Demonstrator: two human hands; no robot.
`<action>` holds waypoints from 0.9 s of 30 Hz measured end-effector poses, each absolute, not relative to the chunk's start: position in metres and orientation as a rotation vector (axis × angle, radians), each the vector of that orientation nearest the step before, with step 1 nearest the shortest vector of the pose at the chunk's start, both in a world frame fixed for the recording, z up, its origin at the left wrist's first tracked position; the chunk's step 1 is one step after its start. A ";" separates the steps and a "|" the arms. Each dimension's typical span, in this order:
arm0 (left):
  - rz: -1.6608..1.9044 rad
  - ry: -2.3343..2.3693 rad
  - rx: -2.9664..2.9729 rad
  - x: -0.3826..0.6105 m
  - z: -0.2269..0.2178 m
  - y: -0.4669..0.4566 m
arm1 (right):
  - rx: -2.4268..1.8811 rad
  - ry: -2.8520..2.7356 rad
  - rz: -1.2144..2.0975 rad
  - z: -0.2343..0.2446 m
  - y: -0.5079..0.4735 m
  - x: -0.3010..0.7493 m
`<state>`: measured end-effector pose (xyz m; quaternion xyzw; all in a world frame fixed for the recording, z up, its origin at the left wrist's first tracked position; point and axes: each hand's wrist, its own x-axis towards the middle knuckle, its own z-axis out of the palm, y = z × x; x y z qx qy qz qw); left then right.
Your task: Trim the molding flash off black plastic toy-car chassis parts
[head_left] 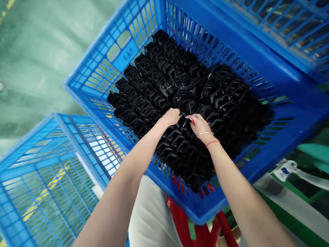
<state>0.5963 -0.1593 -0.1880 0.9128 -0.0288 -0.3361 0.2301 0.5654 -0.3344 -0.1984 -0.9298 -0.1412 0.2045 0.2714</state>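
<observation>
Blue crate [303, 106]: tilted, brim-full.
Black parts [180, 85]: nested rows inside the crate.
Left hand [171, 116]: mid-crate, fingers curled onto parts; grip unclear.
Right hand [199, 125]: also mid-crate, pinching 1 part.
Care: probably lift straight; neighbours interlock.

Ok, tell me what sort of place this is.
Probably a factory floor or workshop: a blue crate holds rows of identical black parts, a second crate stands beside it, and the floor is painted green.
</observation>
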 end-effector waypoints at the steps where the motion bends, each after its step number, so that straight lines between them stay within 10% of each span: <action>1: -0.936 -0.096 2.514 0.596 -0.188 -0.160 | -2.506 -0.386 0.554 -0.198 -0.335 0.565; 14: -0.839 0.151 2.508 0.579 -0.190 -0.162 | -2.657 -0.631 0.306 -0.170 -0.293 0.666; 27: -0.526 0.484 2.013 0.610 -0.213 -0.158 | -2.762 -0.517 0.762 -0.189 -0.300 0.690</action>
